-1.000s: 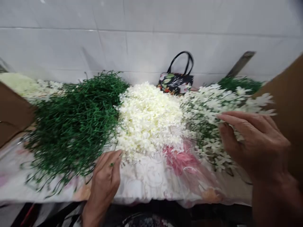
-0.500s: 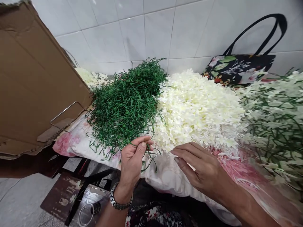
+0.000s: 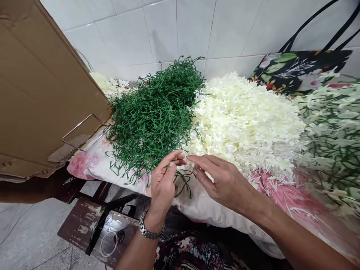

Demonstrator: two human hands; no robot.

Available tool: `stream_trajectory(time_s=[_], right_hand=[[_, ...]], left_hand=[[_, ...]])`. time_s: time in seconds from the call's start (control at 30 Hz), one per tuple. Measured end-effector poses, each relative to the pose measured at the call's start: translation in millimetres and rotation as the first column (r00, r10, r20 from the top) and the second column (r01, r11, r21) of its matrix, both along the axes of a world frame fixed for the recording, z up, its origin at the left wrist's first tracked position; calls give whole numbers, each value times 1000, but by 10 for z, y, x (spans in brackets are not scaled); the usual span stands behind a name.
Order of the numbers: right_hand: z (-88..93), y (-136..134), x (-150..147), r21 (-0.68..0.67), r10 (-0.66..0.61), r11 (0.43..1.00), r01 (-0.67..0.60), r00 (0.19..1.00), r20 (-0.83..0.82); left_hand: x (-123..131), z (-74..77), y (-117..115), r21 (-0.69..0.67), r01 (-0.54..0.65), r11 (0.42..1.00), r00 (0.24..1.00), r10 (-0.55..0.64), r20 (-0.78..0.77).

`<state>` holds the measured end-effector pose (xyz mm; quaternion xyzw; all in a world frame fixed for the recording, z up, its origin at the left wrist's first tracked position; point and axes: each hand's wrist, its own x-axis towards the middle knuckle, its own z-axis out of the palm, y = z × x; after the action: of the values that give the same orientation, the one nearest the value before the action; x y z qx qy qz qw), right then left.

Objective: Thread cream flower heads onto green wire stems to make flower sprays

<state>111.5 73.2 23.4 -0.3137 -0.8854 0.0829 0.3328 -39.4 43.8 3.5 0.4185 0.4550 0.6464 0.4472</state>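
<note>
My left hand (image 3: 164, 182), with a metal watch on the wrist, is closed around a green artificial stem (image 3: 184, 183) whose thin branches hang below the fingers. Close beside its fingertips, my right hand (image 3: 221, 178) has thumb and forefinger brought together. Anything between those fingers is too small to make out. Behind my left hand lies a tangled pile of green plastic stems (image 3: 154, 116). A broad heap of cream-white artificial petals (image 3: 244, 120) spreads behind my right hand.
A floral cloth (image 3: 123, 180) lies under the piles. At the left stands a cardboard sheet (image 3: 50, 90), near a bent wire frame (image 3: 75, 129). White-flowered green stems (image 3: 332, 131) are at the right, below a black floral bag (image 3: 300, 71). A clear ring (image 3: 108, 243) rests on a low stool (image 3: 81, 221).
My right hand has moved left and up until its fingertips are close to those of my left hand. The left hand still grips the green stem. The view has shifted slightly.
</note>
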Motion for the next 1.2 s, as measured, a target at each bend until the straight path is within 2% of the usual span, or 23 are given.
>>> stream_trajectory(time_s=[0.07, 0.17, 0.27, 0.33, 0.37, 0.43, 0.47, 0.53, 0.57, 0.73, 0.87, 0.93, 0.97, 1.0, 1.07, 1.13, 1.2], right_hand=[[25, -66, 55, 1, -12, 1000, 12, 1000, 14], [65, -217, 160, 37, -53, 998, 51, 997, 59], [43, -374, 329, 32, -113, 993, 111, 989, 100], [-11, -447, 507, 18, -168, 986, 167, 976, 139], [-45, -467, 615, 23, -213, 977, 212, 963, 163], [-115, -472, 844, 94, -333, 943, 320, 921, 202], [-147, -457, 951, 123, -395, 918, 376, 886, 241], [-199, -404, 1117, 162, -485, 875, 457, 826, 288], [-216, -373, 1166, 167, -509, 861, 481, 805, 305], [-222, -280, 1145, 135, -520, 849, 511, 762, 385], [-227, -305, 1078, 98, -497, 858, 503, 771, 398], [-240, -325, 1077, 81, -494, 861, 502, 787, 369], [-246, -334, 1082, 68, -489, 864, 499, 800, 348], [-251, -342, 1088, 51, -480, 870, 491, 817, 321], [-255, -356, 1100, 15, -462, 881, 472, 854, 239], [-253, -369, 1102, -13, -446, 892, 453, 883, 146], [-251, -383, 1083, -21, -433, 900, 436, 897, 94]], left_hand=[[-20, 71, -52, 32, -5, 999, 1000, 6, -21], [-42, 198, -168, 94, -163, 982, 978, 173, -116], [-6, 293, -265, 62, -224, 973, 956, 231, -179], [66, 313, -299, -61, -224, 973, 954, 206, -218], [115, 307, -305, -106, -190, 976, 952, 156, -265], [231, 263, -294, -155, -64, 986, 931, 3, -366], [292, 231, -275, -168, 35, 985, 903, -103, -416], [412, 160, -209, -185, 202, 962, 823, -269, -501], [469, 130, -164, -177, 239, 955, 781, -298, -549], [728, 102, 89, -28, 289, 957, 601, -204, -773], [922, 134, 222, -73, 364, 929, 264, -178, -948], [985, 124, 261, -89, 347, 934, 165, -155, -974], [1001, 114, 273, -83, 333, 939, 153, -141, -978], [1006, 102, 280, -70, 320, 945, 165, -128, -978], [982, 81, 278, -39, 310, 950, 249, -121, -961], [926, 72, 257, -7, 313, 950, 399, -138, -907], [854, 75, 222, 1, 302, 953, 592, -187, -784]])
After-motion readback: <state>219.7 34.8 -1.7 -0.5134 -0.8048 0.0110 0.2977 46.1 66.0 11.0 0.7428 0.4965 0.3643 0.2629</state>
